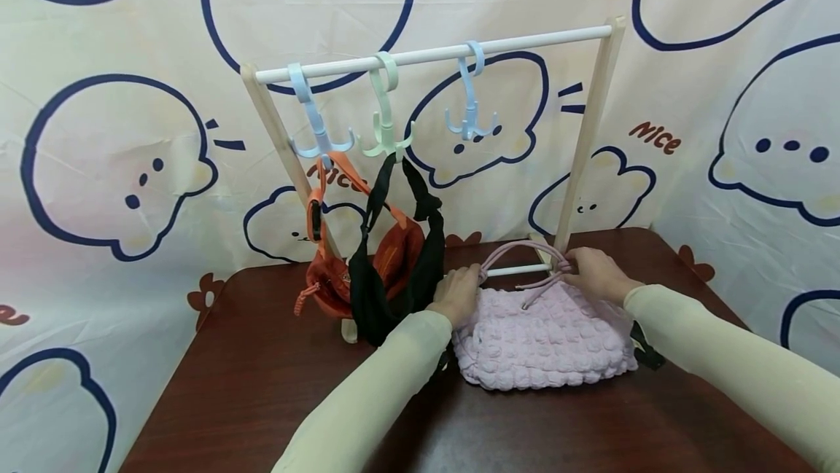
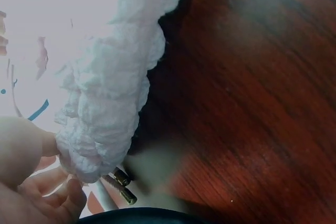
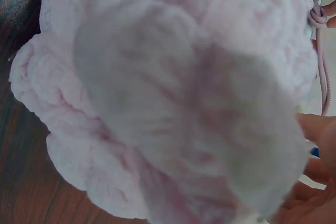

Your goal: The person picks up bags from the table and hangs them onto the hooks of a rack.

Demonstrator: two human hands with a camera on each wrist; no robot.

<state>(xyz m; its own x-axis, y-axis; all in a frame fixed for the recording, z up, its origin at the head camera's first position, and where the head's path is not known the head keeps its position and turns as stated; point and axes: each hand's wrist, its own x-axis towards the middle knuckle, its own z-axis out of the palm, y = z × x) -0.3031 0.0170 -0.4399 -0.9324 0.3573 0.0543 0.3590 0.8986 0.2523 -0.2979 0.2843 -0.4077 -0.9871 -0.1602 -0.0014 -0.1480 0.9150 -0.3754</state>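
A pale pink puffy handbag point(image 1: 545, 338) with a cord handle point(image 1: 518, 245) is upright on the brown table. My left hand point(image 1: 459, 294) grips its upper left corner by the handle's knot; in the left wrist view thumb and fingers pinch the quilted fabric point(image 2: 107, 93). At the upper right corner my right hand point(image 1: 596, 274) holds the bag beside the other knot. In the right wrist view, bunched fabric point(image 3: 184, 77) fills most of the picture, with the right hand's fingers point(image 3: 315, 135) at its edge. Metal-tipped cord ends point(image 2: 123, 190) hang near the left fingers.
Behind stands a wooden rack with a white rail point(image 1: 420, 57). Blue hooks point(image 1: 318, 123) and a green hook point(image 1: 386, 112) hang there, with another blue hook point(image 1: 470, 101) farther right. An orange bag point(image 1: 331, 283) and a black bag point(image 1: 370, 298) hang left of my left hand.
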